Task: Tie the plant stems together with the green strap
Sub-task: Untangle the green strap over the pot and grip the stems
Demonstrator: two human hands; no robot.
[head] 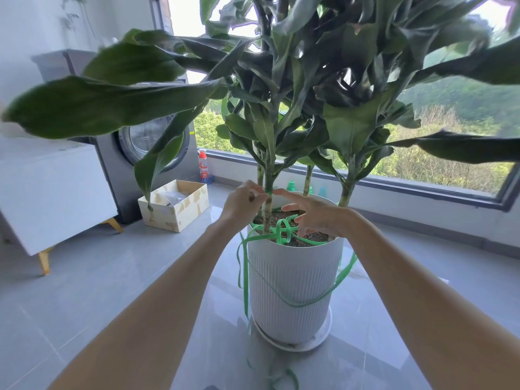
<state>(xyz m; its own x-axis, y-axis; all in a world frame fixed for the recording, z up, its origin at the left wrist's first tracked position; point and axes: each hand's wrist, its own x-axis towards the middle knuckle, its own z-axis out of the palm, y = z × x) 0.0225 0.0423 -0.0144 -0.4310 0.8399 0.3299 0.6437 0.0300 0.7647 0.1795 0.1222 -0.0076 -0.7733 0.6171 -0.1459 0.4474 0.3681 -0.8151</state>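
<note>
Slack from the green strap (pixel 278 235) coils on the soil and hangs over the white pot (pixel 292 277), loose for wrapping; our left hand (pixel 243 202) pinches it against 1 stem (pixel 267 212), while our right hand (pixel 318 216) reaches in, fingers spread, holding nothing

Four slim, ringed plant stems (pixel 267 212), upright at frame centre, leafy above. Green strap (pixel 284 233): thin, flat, glossy. One turn round the front-left stem at mid-frame, loose loops heaped at the stem bases, slack trailing toward bottom centre.
</note>
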